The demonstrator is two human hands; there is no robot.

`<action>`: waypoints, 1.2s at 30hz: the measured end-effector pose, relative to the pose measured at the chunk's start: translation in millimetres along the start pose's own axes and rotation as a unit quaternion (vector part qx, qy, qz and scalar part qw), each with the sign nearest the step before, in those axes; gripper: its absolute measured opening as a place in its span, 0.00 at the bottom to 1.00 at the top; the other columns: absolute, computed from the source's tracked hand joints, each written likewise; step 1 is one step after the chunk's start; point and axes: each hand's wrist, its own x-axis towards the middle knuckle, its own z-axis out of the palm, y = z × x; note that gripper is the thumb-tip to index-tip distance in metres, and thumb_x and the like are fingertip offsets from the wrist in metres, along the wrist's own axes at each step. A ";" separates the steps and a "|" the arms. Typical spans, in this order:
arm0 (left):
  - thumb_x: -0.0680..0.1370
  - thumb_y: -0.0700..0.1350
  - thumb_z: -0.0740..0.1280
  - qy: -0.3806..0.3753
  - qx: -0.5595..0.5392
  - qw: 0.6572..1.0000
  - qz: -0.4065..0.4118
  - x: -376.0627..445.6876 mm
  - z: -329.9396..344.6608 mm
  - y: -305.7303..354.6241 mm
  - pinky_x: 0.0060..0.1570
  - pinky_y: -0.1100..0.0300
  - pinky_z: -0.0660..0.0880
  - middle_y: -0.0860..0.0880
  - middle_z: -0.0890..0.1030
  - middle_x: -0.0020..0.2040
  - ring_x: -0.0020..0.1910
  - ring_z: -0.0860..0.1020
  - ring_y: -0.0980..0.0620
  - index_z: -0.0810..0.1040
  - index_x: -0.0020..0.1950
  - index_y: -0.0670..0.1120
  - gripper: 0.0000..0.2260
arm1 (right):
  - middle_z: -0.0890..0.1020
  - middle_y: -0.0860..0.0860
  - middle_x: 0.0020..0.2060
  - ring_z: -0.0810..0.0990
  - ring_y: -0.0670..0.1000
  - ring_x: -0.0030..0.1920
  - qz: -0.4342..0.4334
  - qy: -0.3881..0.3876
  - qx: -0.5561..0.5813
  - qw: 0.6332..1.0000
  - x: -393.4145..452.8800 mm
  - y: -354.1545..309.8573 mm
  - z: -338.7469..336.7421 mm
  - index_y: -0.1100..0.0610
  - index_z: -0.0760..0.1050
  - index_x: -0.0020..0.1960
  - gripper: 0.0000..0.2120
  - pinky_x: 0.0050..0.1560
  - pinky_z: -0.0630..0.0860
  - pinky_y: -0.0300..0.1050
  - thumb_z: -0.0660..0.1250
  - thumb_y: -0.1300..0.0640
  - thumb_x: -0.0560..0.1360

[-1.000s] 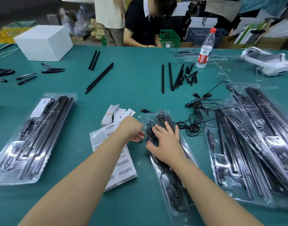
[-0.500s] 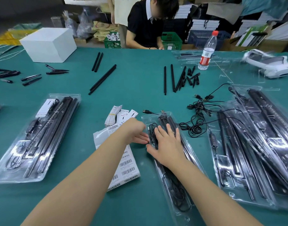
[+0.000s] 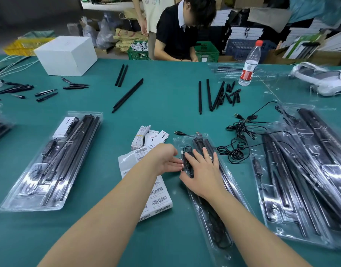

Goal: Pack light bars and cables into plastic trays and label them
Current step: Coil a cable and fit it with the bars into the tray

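Note:
A clear plastic tray (image 3: 221, 234) with black light bars and a coiled cable (image 3: 187, 151) lies in front of me on the green table. My right hand (image 3: 201, 171) lies flat on the tray's upper part, fingers straight, pressing the bars and cable down. My left hand (image 3: 165, 158) reaches in from the left, its straight fingertips touching the cable at the tray's left edge. A sheet of barcode labels (image 3: 158, 195) lies under my left forearm, beside white label cards (image 3: 148, 136).
A packed tray (image 3: 50, 160) lies at the left, several stacked trays (image 3: 304, 170) at the right. Loose cables (image 3: 241, 137), black bars (image 3: 128, 95), a water bottle (image 3: 249, 64), a white box (image 3: 66, 54) and a white headset (image 3: 322, 78) sit further back. A person works across the table.
Both hands stay on the tray's upper end. My left fingers have stretched out toward the cable, and my right hand has shifted slightly on the bars.

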 end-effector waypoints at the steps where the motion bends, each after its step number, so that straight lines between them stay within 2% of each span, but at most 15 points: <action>1: 0.82 0.35 0.56 0.001 -0.006 1.000 0.001 0.4 -0.9 -2.5 0.43 0.50 0.82 0.33 0.80 0.47 0.43 0.82 0.38 0.68 0.62 0.34 0.10 | 0.62 0.50 0.78 0.48 0.57 0.80 0.002 0.002 -0.003 1.000 -0.1 -0.4 0.4 0.44 0.60 0.78 0.36 0.77 0.38 0.62 0.52 0.35 0.72; 5: 0.82 0.34 0.54 0.003 0.033 0.999 0.010 2.6 1.4 -6.2 0.35 0.54 0.80 0.37 0.81 0.43 0.38 0.82 0.43 0.70 0.63 0.31 0.12 | 0.62 0.49 0.78 0.49 0.56 0.80 0.010 0.004 -0.008 1.000 0.7 -1.7 1.3 0.44 0.60 0.78 0.38 0.78 0.38 0.62 0.48 0.33 0.70; 11: 0.81 0.35 0.57 0.018 0.164 0.986 0.040 7.3 5.4 4.7 0.30 0.56 0.80 0.39 0.81 0.37 0.31 0.81 0.45 0.73 0.50 0.34 0.07 | 0.61 0.49 0.79 0.48 0.55 0.80 0.015 -0.003 -0.010 1.000 0.5 -2.3 0.6 0.44 0.60 0.78 0.38 0.78 0.37 0.60 0.49 0.34 0.70; 13: 0.80 0.36 0.60 0.083 0.296 0.945 0.109 10.6 2.2 11.9 0.28 0.59 0.78 0.43 0.81 0.34 0.30 0.80 0.46 0.75 0.42 0.38 0.08 | 0.60 0.49 0.79 0.47 0.55 0.81 0.017 -0.009 -0.008 1.000 0.5 -3.0 0.5 0.44 0.60 0.78 0.38 0.77 0.35 0.60 0.49 0.35 0.70; 15: 0.77 0.38 0.61 0.198 0.448 0.850 0.194 14.8 -6.5 20.2 0.27 0.60 0.69 0.46 0.75 0.31 0.33 0.76 0.44 0.71 0.35 0.42 0.10 | 0.60 0.49 0.79 0.47 0.55 0.81 0.022 -0.010 -0.002 1.000 0.8 -3.8 0.8 0.44 0.61 0.78 0.37 0.77 0.35 0.60 0.49 0.36 0.70; 16: 0.76 0.37 0.61 0.238 0.482 0.815 0.216 16.6 -12.5 23.2 0.27 0.59 0.65 0.46 0.72 0.31 0.33 0.74 0.43 0.68 0.34 0.43 0.10 | 0.60 0.49 0.79 0.47 0.55 0.81 0.022 -0.011 0.000 1.000 1.1 -3.9 0.9 0.44 0.61 0.78 0.37 0.77 0.35 0.60 0.49 0.36 0.70; 19: 0.76 0.37 0.62 0.284 0.527 0.771 0.217 27.2 -31.2 26.6 0.27 0.59 0.61 0.47 0.69 0.34 0.35 0.72 0.46 0.65 0.34 0.44 0.12 | 0.60 0.49 0.79 0.47 0.55 0.81 0.018 -0.013 0.000 1.000 1.2 -3.5 0.5 0.44 0.61 0.78 0.36 0.77 0.36 0.61 0.50 0.37 0.71; 21: 0.78 0.42 0.66 0.273 0.550 0.765 0.195 36.8 -38.0 24.7 0.32 0.57 0.69 0.48 0.67 0.35 0.43 0.76 0.43 0.65 0.34 0.45 0.15 | 0.60 0.49 0.79 0.46 0.55 0.81 0.019 -0.017 -0.004 1.000 1.3 -3.4 0.3 0.44 0.60 0.78 0.36 0.77 0.35 0.61 0.49 0.37 0.71; 23: 0.78 0.48 0.69 0.268 0.550 0.774 0.161 41.5 -40.5 24.2 0.39 0.53 0.76 0.48 0.69 0.36 0.42 0.76 0.43 0.66 0.35 0.45 0.17 | 0.59 0.49 0.79 0.46 0.55 0.81 0.018 -0.020 -0.008 1.000 1.3 -3.7 0.6 0.44 0.60 0.78 0.37 0.77 0.35 0.61 0.47 0.36 0.70; 24: 0.78 0.49 0.70 0.270 0.556 0.771 0.153 43.4 -40.1 24.1 0.37 0.55 0.75 0.48 0.70 0.36 0.40 0.76 0.44 0.67 0.35 0.45 0.17 | 0.59 0.49 0.80 0.45 0.55 0.81 0.017 -0.019 -0.009 1.000 1.4 -3.7 0.7 0.44 0.59 0.79 0.38 0.77 0.35 0.61 0.46 0.36 0.70; 27: 0.77 0.47 0.71 0.281 0.599 0.734 0.155 47.7 -37.7 24.7 0.28 0.60 0.60 0.49 0.73 0.37 0.37 0.73 0.46 0.69 0.39 0.46 0.13 | 0.59 0.49 0.79 0.46 0.55 0.81 0.015 -0.018 -0.010 1.000 1.4 -3.4 0.6 0.44 0.60 0.79 0.40 0.77 0.34 0.61 0.43 0.35 0.69; 29: 0.77 0.42 0.71 0.282 0.610 0.725 0.152 51.6 -37.9 25.7 0.29 0.61 0.61 0.50 0.73 0.36 0.36 0.72 0.47 0.68 0.39 0.46 0.12 | 0.60 0.50 0.79 0.46 0.55 0.81 0.014 -0.015 -0.010 1.000 1.2 -3.3 1.0 0.44 0.60 0.78 0.40 0.77 0.34 0.60 0.42 0.35 0.68; 32: 0.76 0.39 0.68 0.288 0.593 0.735 0.158 53.4 -38.0 30.9 0.33 0.60 0.68 0.48 0.73 0.38 0.37 0.72 0.47 0.66 0.38 0.47 0.12 | 0.60 0.50 0.79 0.46 0.56 0.81 0.013 -0.012 -0.012 1.000 1.1 -2.7 1.9 0.44 0.60 0.78 0.39 0.77 0.34 0.60 0.43 0.35 0.69; 34: 0.77 0.39 0.65 0.300 0.592 0.726 0.181 50.4 -36.6 34.6 0.29 0.61 0.62 0.48 0.75 0.40 0.36 0.71 0.47 0.67 0.38 0.46 0.10 | 0.60 0.50 0.79 0.47 0.56 0.81 0.012 -0.013 -0.013 1.000 1.2 -2.0 2.2 0.44 0.60 0.78 0.39 0.77 0.34 0.60 0.43 0.35 0.70; 36: 0.78 0.41 0.64 0.320 0.561 0.736 0.204 43.7 -36.6 39.1 0.30 0.60 0.61 0.49 0.74 0.37 0.37 0.72 0.45 0.72 0.41 0.45 0.06 | 0.61 0.50 0.79 0.47 0.56 0.81 0.012 -0.013 -0.012 1.000 1.6 -1.8 2.2 0.44 0.60 0.78 0.39 0.77 0.34 0.60 0.43 0.35 0.70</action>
